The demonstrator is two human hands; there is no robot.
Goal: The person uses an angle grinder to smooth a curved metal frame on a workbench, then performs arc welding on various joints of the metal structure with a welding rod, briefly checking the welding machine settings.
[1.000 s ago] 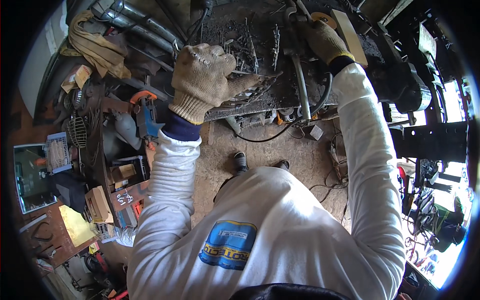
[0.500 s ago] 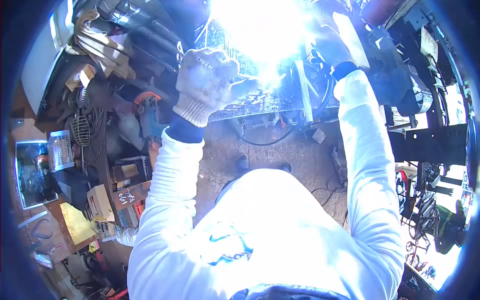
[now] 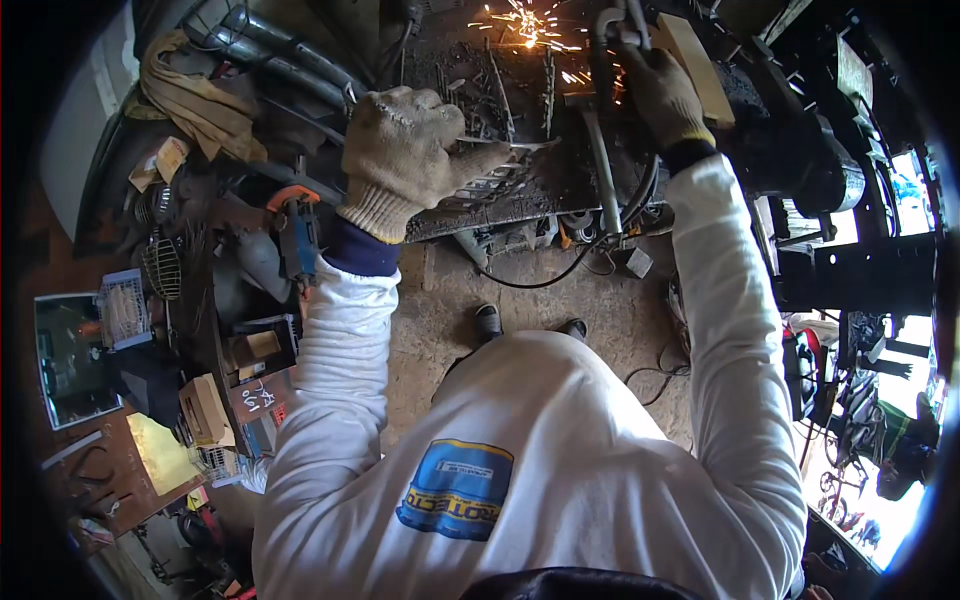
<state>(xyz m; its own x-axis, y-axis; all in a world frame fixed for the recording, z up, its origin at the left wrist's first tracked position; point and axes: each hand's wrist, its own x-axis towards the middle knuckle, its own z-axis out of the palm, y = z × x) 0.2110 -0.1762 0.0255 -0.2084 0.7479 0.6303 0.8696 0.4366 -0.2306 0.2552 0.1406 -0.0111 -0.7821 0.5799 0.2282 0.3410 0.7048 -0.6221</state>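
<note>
My left hand (image 3: 400, 150), in a knitted work glove, is closed at the left of a dark metal bench (image 3: 440, 222). A thin metal rod (image 3: 530, 145) sticks out from beside its thumb, over the bench. My right hand (image 3: 668, 97), gloved too, grips what looks like a welding torch (image 3: 610, 25), partly cut off by the upper edge. Orange sparks (image 3: 528, 28) scatter at the far side of the bench. Between my hands lies a hammer (image 3: 602, 165), its pale handle reaching over the near edge. Several dark metal pieces (image 3: 500, 92) lie farther back.
A wooden block (image 3: 695, 65) is beside my right hand. A black cable (image 3: 540, 285) loops below the bench. At left are a blue power tool (image 3: 300, 240), a tan cloth (image 3: 195, 95) and cardboard boxes (image 3: 205, 410). Dark machinery (image 3: 820, 165) stands at right.
The glaring white-blue arc at the top has gone out, leaving orange sparks, and the scene is darker. My left hand has shifted slightly left; my right hand stays near the same spot.
</note>
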